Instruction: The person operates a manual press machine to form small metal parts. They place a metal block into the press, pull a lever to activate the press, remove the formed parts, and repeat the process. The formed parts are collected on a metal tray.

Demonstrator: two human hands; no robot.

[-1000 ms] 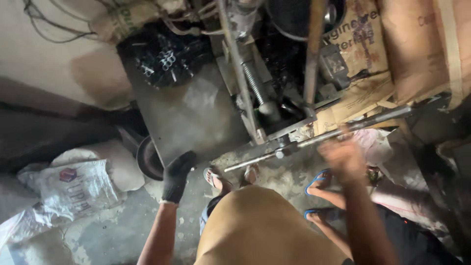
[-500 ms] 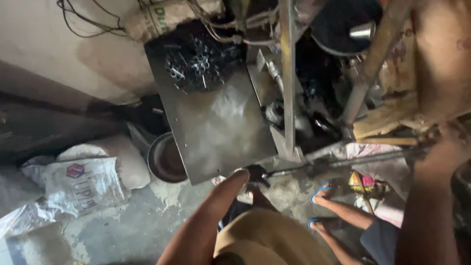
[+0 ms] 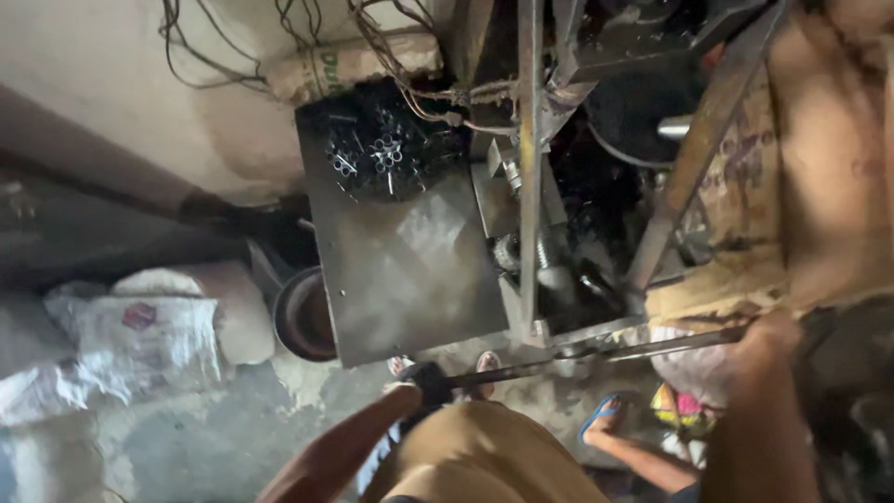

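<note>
A long thin metal rod (image 3: 596, 354) lies across the front of a steel machine frame (image 3: 531, 186). My left hand (image 3: 424, 380), in a black glove, is closed around the rod's left end, just below the edge of a grey metal plate (image 3: 400, 270). My right hand (image 3: 768, 333) grips the rod's right end beside a worn cardboard-covered block (image 3: 745, 224); the hand is blurred. A pile of short dark tube pieces (image 3: 382, 154) lies at the plate's far end. My feet (image 3: 484, 361) show under the rod.
A dark round bowl (image 3: 303, 312) stands left of the plate. White sacks (image 3: 140, 335) are heaped on the concrete floor at left. Loose wires (image 3: 372, 37) hang at the top. Another person's foot in a blue sandal (image 3: 605, 414) is at lower right.
My gloved left hand has moved right from the plate's lower corner onto the rod's left end. My right hand slid right along the rod. The view has shifted towards the machine.
</note>
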